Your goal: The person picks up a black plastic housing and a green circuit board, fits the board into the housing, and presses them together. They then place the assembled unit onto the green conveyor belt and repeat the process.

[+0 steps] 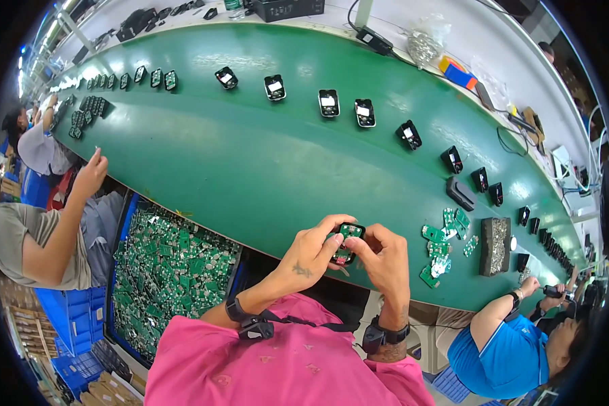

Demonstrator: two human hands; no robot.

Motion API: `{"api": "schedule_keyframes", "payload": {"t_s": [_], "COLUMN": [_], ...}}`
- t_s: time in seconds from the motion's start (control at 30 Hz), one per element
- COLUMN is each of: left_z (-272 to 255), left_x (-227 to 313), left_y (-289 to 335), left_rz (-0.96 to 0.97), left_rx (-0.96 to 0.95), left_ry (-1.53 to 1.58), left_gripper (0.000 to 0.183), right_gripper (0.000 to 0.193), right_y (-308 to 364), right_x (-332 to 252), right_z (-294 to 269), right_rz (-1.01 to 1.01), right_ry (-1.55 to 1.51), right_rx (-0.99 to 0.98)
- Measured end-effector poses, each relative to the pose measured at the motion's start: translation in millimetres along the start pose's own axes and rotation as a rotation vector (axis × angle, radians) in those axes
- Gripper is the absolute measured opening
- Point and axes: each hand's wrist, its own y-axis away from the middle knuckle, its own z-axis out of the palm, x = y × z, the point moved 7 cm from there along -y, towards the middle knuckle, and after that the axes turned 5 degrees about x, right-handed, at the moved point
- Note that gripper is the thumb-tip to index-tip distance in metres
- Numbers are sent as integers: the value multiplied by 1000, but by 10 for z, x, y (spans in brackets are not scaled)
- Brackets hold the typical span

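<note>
Between my two hands, just over the table's near edge, is a small black plastic housing with a green circuit board [350, 233] seated in it. My left hand [311, 247] grips its left side, the thumb lying on the board's face. From the right, my right hand [386, 257] closes on the same housing, thumb pressed on the board near its middle. The fingers underneath are hidden. Nearest to my right hand lies a loose pile of green circuit boards [440, 249] on the green table [250, 162].
A line of black housings [329, 103] curves across the table. Right of the boards stand a dark case [461, 193] and a box of small metal parts [495, 247]. At my left is a blue-rimmed bin of circuit boards [176, 271]. People work on both sides.
</note>
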Motion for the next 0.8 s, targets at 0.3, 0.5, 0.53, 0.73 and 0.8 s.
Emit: {"api": "schedule_keyframes", "payload": {"t_s": [0.3,0.5,0.53,0.73,0.8], "left_z": [-251,-372,-386,-701,-955], "left_x": [-67,-198,-228,-130,-238], "left_y": [-31,-58,-63,-97,-246], "left_rz": [-10,6,33,247,277], "left_rx": [107,227,242,402,419], "left_ry": [7,39,27,-192,-209], "left_gripper": [30,31,32,34,33], "right_gripper": [38,37,37,39,40], "right_y": [-12,-88,-110,-284,-482], "right_x": [-206,-218,-201,-278,-319], "right_z": [442,661,688,976,1161], "right_rz": [-85,-17,-35,-210,-121], "right_ry": [-32,-150,-195,-283,-259], "right_rx": [160,181,205,336,229]}}
